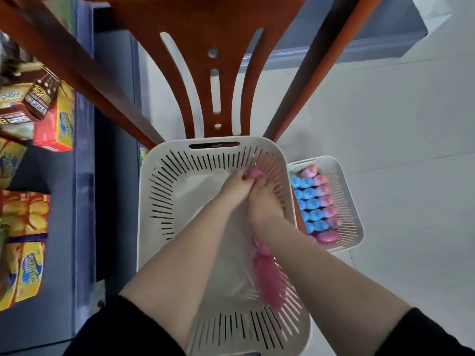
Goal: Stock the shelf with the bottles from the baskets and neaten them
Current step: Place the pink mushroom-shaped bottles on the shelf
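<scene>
Both hands meet inside the white basket.
Left hand and right hand each grip a blurred pink bottle; fingers mostly hidden.

Your arms reach forward and down, forearms bare. Your left hand and right hand meet, fingers curled.

No legible text on any packaging
</scene>
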The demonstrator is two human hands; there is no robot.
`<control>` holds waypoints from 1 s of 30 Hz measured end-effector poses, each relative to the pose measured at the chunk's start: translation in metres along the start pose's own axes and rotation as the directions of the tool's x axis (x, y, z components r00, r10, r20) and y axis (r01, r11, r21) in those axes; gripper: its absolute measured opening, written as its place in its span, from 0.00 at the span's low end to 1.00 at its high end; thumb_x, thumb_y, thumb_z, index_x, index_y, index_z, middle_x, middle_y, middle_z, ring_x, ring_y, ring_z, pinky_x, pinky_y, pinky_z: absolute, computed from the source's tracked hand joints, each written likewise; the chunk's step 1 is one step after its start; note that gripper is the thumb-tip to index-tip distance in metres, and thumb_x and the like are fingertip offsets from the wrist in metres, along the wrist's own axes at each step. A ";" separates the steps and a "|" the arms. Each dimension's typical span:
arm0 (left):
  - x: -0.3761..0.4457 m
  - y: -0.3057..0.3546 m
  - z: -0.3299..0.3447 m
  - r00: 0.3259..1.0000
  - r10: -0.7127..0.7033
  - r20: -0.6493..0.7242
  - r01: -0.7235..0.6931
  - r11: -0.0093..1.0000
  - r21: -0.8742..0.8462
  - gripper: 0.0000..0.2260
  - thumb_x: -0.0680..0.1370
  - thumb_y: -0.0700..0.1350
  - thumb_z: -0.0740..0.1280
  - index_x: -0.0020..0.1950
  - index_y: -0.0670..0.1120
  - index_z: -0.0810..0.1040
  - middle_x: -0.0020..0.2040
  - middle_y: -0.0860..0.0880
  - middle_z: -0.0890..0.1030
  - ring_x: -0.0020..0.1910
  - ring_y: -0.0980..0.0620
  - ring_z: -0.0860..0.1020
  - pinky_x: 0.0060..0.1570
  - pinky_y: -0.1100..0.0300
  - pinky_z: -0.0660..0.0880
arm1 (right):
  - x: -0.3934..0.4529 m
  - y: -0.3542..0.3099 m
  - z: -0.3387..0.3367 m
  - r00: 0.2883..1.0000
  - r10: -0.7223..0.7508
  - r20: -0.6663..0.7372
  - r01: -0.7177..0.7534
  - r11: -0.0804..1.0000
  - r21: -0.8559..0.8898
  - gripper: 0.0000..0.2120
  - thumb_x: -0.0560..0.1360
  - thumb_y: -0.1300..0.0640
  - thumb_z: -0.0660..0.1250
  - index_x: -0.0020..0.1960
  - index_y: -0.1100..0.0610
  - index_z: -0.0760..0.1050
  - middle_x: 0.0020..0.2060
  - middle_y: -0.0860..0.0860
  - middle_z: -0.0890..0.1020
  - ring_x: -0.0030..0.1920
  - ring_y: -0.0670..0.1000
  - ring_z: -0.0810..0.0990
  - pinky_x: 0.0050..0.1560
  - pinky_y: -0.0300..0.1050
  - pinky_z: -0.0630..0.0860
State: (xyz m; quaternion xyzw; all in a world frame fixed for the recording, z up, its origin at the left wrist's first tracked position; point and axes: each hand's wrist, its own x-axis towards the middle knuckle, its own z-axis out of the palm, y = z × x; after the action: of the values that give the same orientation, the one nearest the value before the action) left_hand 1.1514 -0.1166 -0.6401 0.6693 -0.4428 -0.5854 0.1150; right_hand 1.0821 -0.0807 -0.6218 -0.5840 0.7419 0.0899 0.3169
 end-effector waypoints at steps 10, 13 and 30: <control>0.005 -0.020 -0.022 0.993 -0.105 0.047 0.115 0.943 -0.313 0.18 0.78 0.46 0.66 0.67 0.47 0.73 0.56 0.42 0.81 0.49 0.44 0.81 0.51 0.51 0.78 | 0.006 0.001 -0.001 0.998 -0.062 -0.001 0.061 0.983 0.175 0.23 0.77 0.65 0.59 0.70 0.62 0.57 0.64 0.62 0.68 0.62 0.61 0.72 0.59 0.49 0.69; -0.013 -0.014 -0.040 0.993 -0.121 0.003 0.115 0.930 -0.349 0.20 0.77 0.46 0.67 0.68 0.44 0.71 0.55 0.41 0.80 0.47 0.45 0.81 0.47 0.55 0.80 | -0.005 -0.002 -0.021 0.996 -0.088 0.002 0.083 0.944 0.320 0.23 0.73 0.65 0.65 0.65 0.62 0.63 0.56 0.58 0.76 0.55 0.58 0.77 0.47 0.41 0.69; -0.286 0.130 -0.140 0.886 0.199 -0.418 -0.369 0.848 -0.379 0.08 0.73 0.45 0.71 0.51 0.48 0.78 0.47 0.50 0.81 0.45 0.54 0.79 0.39 0.62 0.73 | -0.169 -0.050 -0.255 0.780 -0.577 -0.242 0.534 0.412 0.738 0.23 0.68 0.60 0.74 0.59 0.49 0.70 0.57 0.55 0.79 0.56 0.53 0.78 0.53 0.41 0.78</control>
State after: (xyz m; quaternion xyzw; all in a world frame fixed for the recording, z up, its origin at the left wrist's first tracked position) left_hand 1.2377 -0.0353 -0.3174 0.6465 -0.3622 -0.5133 0.4328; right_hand 1.0546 -0.0873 -0.3133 -0.5975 0.4607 -0.3336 0.5652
